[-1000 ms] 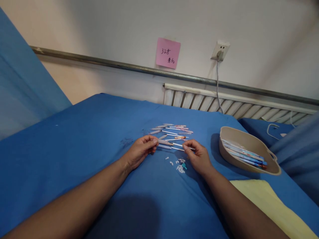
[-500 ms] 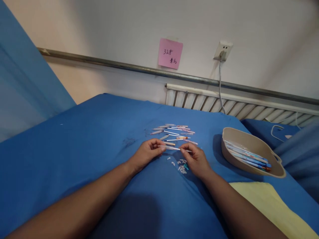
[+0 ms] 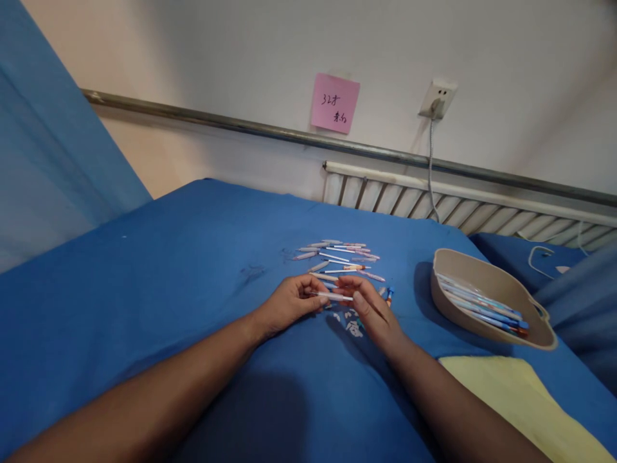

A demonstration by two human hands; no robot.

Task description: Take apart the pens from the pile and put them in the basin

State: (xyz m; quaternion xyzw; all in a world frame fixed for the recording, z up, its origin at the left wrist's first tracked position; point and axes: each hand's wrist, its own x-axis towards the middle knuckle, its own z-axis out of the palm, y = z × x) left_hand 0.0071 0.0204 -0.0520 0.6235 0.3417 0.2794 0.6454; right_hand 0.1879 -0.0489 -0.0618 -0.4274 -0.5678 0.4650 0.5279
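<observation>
My left hand (image 3: 289, 302) and my right hand (image 3: 369, 312) meet over the blue sheet (image 3: 193, 257), both pinched on one thin white pen refill (image 3: 335, 296) held level between them. Just beyond my fingers lies a loose scatter of pen parts (image 3: 337, 255): several barrels, refills and tips. Small white and teal caps (image 3: 353, 326) lie under my right hand, partly hidden by it. A short blue-tipped piece (image 3: 388, 294) rests on the sheet to the right of my right hand.
A beige tray (image 3: 486, 283) holding several assembled blue pens (image 3: 482, 303) sits at the right. A yellow cloth (image 3: 520, 399) lies at the lower right. Behind are a radiator (image 3: 457, 206), a rail, a wall socket with a cable (image 3: 438, 96) and a pink note (image 3: 335, 103).
My hands have drawn closer together and lifted slightly toward me, holding the white refill. A blue-tipped piece now shows to the right of my right hand.
</observation>
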